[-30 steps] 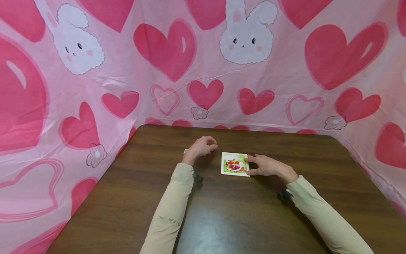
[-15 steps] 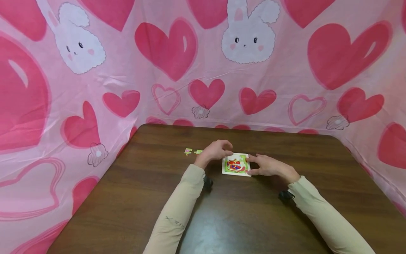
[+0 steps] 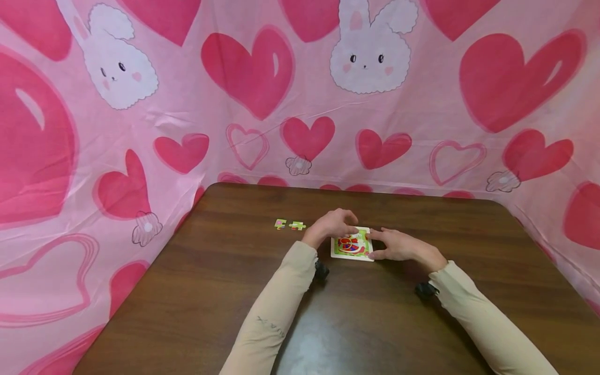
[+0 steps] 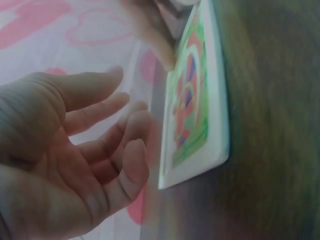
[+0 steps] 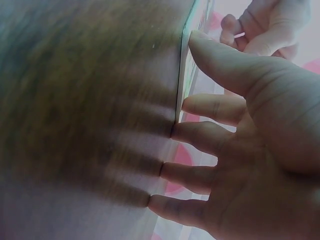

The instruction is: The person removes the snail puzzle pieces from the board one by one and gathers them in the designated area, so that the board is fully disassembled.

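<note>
A small square jigsaw board with a white rim and a bright red, blue and green picture [image 3: 338, 255] lies flat on the table. My left hand [image 3: 334, 224] hovers by its upper left part, thumb and fingers loosely bent. In the left wrist view, a gap separates this hand [image 4: 95, 145] from the board [image 4: 216, 100], and nothing shows between the fingers. My right hand [image 3: 397, 246] rests at the board's right edge. Its thumb [image 5: 220, 57] and index finger touch the board, while the other fingers reach down to the tabletop. The left hand hides part of the picture.
Two loose jigsaw pieces, a left one [image 3: 280, 224] and a right one [image 3: 297, 225], lie left of the board. The brown wooden table [image 3: 365, 323] meets a pink cloth [image 3: 253, 146] with hearts and rabbits along its back and sides.
My left hand has moved right, from beside the pieces to over the board's left part, uncovering both loose pieces. The right hand has stayed at the board's right edge.
</note>
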The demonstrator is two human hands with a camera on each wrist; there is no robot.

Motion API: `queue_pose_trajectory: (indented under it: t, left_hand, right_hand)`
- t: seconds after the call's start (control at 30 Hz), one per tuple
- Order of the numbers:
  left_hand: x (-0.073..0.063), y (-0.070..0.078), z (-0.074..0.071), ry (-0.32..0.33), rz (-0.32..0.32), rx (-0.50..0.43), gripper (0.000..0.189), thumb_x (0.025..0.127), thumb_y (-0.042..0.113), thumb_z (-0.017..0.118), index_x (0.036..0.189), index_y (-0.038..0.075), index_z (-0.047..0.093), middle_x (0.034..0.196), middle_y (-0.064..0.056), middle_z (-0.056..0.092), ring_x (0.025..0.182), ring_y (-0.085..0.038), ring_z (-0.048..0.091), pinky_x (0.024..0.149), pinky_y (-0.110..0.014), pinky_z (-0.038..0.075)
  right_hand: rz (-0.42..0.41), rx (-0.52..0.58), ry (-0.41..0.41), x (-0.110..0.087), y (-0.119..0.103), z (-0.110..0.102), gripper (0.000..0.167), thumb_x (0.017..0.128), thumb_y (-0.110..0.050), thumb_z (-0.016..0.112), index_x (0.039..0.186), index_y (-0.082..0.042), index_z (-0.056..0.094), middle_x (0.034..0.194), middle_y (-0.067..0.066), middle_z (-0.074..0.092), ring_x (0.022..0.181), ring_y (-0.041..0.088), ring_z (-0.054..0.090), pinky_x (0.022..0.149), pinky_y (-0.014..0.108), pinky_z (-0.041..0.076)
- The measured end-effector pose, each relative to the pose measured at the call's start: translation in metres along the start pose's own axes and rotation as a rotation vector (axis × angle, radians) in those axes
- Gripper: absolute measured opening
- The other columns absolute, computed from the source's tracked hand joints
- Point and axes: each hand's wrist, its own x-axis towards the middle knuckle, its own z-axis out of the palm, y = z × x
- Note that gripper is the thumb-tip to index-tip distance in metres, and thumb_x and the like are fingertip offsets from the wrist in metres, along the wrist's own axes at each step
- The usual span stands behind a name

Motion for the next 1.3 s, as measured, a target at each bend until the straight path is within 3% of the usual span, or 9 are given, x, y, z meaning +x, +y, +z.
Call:
queue_pose_trajectory:
  t: [0.13,0.43,0.63,0.87,1.07,1.3]
  left_hand:
    - [0.005,0.002,0.007,-0.026,-0.045,0.012,0.031,0.093,0.031,0.066,0.122,0.02,0.065,0.121,-0.002,0.063,0.092,-0.017,0.057,0.074,-0.03,0.051]
    - [0.012,0.002,0.015,-0.056,-0.033,0.095,0.027,0.094,0.031,0.065,0.119,0.022,0.068,0.132,-0.001,0.061,0.106,-0.016,0.056,0.095,-0.037,0.048]
    - [0.015,0.004,0.019,-0.036,-0.034,0.1,0.029,0.093,0.026,0.067,0.121,0.022,0.069,0.133,-0.001,0.062,0.104,-0.015,0.058,0.09,-0.035,0.05]
    - [0.014,0.012,0.021,-0.033,-0.036,0.179,0.032,0.093,0.024,0.066,0.125,0.023,0.068,0.137,-0.001,0.06,0.102,-0.013,0.058,0.089,-0.033,0.051]
    - [0.013,0.012,0.022,-0.018,-0.066,0.178,0.032,0.092,0.021,0.067,0.124,0.025,0.068,0.138,0.0,0.059,0.101,-0.014,0.056,0.086,-0.033,0.051]
    - [0.016,0.014,0.026,0.025,-0.056,0.175,0.03,0.09,0.02,0.069,0.121,0.022,0.069,0.13,0.0,0.064,0.101,-0.016,0.058,0.087,-0.036,0.051]
  right_hand:
    - [-0.007,-0.003,0.003,0.001,-0.001,0.001,0.073,0.089,-0.051,0.066,0.145,-0.008,0.047,0.153,0.025,0.037,0.14,0.053,0.029,0.106,0.068,0.031]
    - [-0.01,0.007,-0.005,0.005,0.001,0.005,0.072,0.09,-0.049,0.065,0.146,-0.009,0.045,0.154,0.023,0.036,0.141,0.052,0.028,0.106,0.068,0.03]
    - [-0.02,-0.002,0.003,0.005,0.002,0.004,0.072,0.089,-0.049,0.066,0.145,-0.008,0.047,0.153,0.024,0.037,0.14,0.053,0.028,0.107,0.067,0.03]
    - [-0.032,-0.012,0.014,0.003,0.004,0.002,0.068,0.09,-0.047,0.066,0.142,-0.006,0.05,0.152,0.025,0.037,0.14,0.054,0.029,0.107,0.067,0.03]
    - [-0.039,-0.008,0.017,0.002,0.003,0.003,0.068,0.09,-0.046,0.066,0.142,-0.006,0.049,0.152,0.025,0.037,0.14,0.054,0.029,0.107,0.067,0.03]
    - [-0.036,-0.014,0.015,0.002,0.003,0.001,0.07,0.09,-0.047,0.067,0.143,-0.006,0.048,0.153,0.025,0.037,0.139,0.054,0.029,0.107,0.066,0.031]
